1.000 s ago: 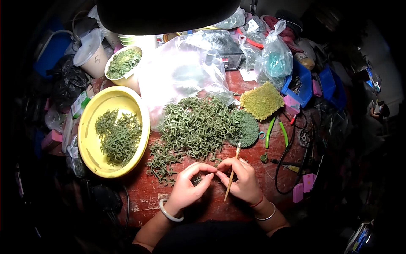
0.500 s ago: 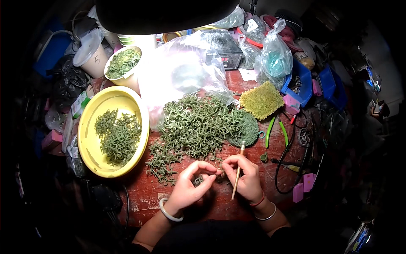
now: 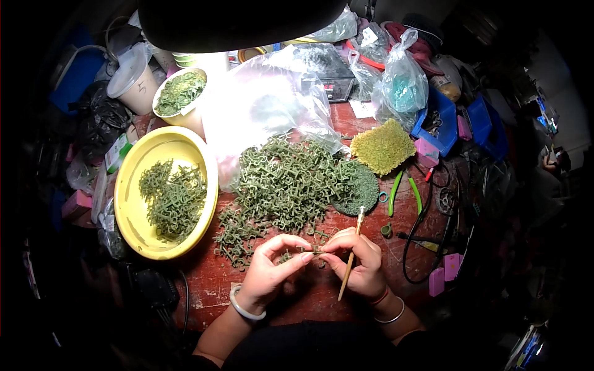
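Note:
My left hand (image 3: 272,269) and my right hand (image 3: 359,263) meet in front of the pile, thumbs and forefingers pinched together on a small green piece (image 3: 317,252). Its exact shape is mostly hidden by the fingertips. A thin brush with a wooden handle (image 3: 348,272) is also tucked in my right hand, its pale tip pointing away. Just beyond lies a large heap of small, green, crooked, branching pieces (image 3: 284,185). Beside it sits a round patch of dark green granules (image 3: 359,191), with the brush tip near its lower edge.
At left stands a yellow basin (image 3: 124,216) holding more green pieces. Green-handled pliers (image 3: 419,201), a yellow-green bristly block (image 3: 382,147) and black cable (image 3: 405,260) lie right. Clear plastic bags (image 3: 266,105), a scale (image 3: 337,89), tubs and blue bins (image 3: 442,117) crowd the back.
My fingertips have come together on the small green piece. My right hand has shifted slightly right, and the brush has moved with it.

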